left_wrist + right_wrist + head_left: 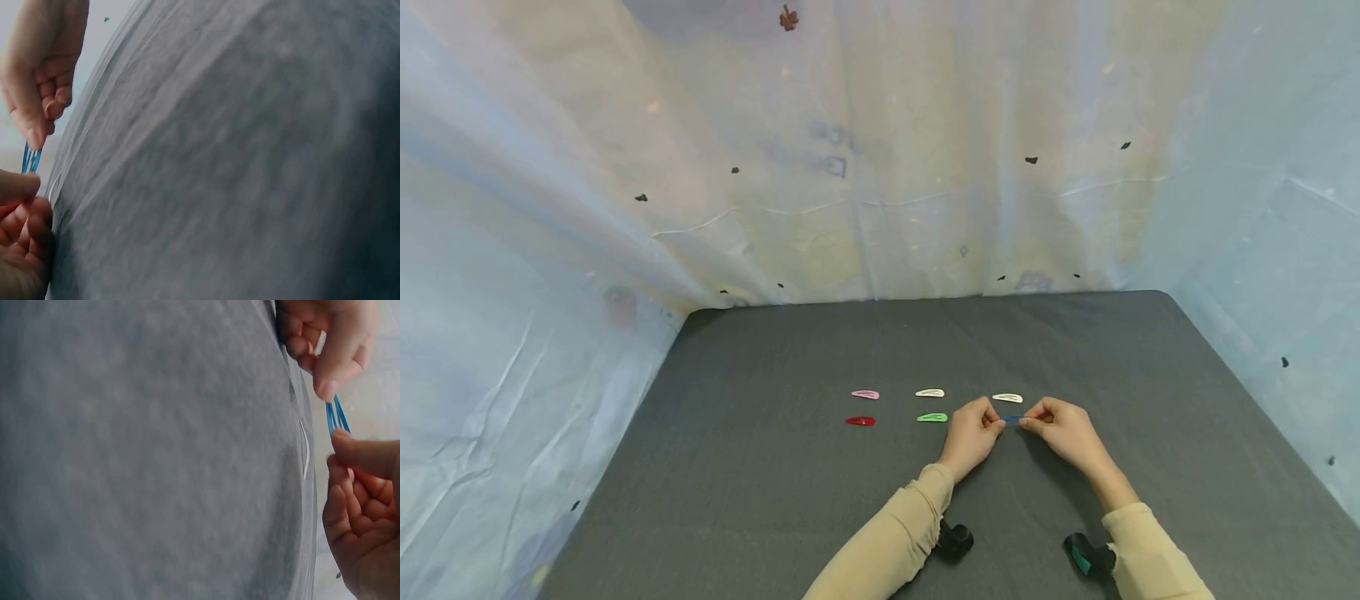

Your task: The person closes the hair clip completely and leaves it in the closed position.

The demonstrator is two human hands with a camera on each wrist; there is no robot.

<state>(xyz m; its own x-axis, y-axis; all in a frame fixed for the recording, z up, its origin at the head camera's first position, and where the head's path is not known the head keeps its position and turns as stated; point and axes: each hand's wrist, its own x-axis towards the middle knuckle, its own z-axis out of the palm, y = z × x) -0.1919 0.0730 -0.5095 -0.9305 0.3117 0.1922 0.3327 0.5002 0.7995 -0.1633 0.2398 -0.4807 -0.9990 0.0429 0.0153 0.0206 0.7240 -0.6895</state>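
Observation:
Between both hands is a blue snap hair clip, held just above the grey cloth. My left hand pinches one end with thumb and fingers. The other end is in the pinch of my right hand. In the right wrist view the blue clip shows its narrow metal strips between the two thumbs; both its ends are hidden by fingertips. A white hair clip lies right behind the hands. Just left of my left hand lies a green hair clip.
A cream hair clip and a pink one lie in the back row, with a red one in front of the pink. Dark grey cloth covers the table. A pale printed curtain hangs behind it and at both sides.

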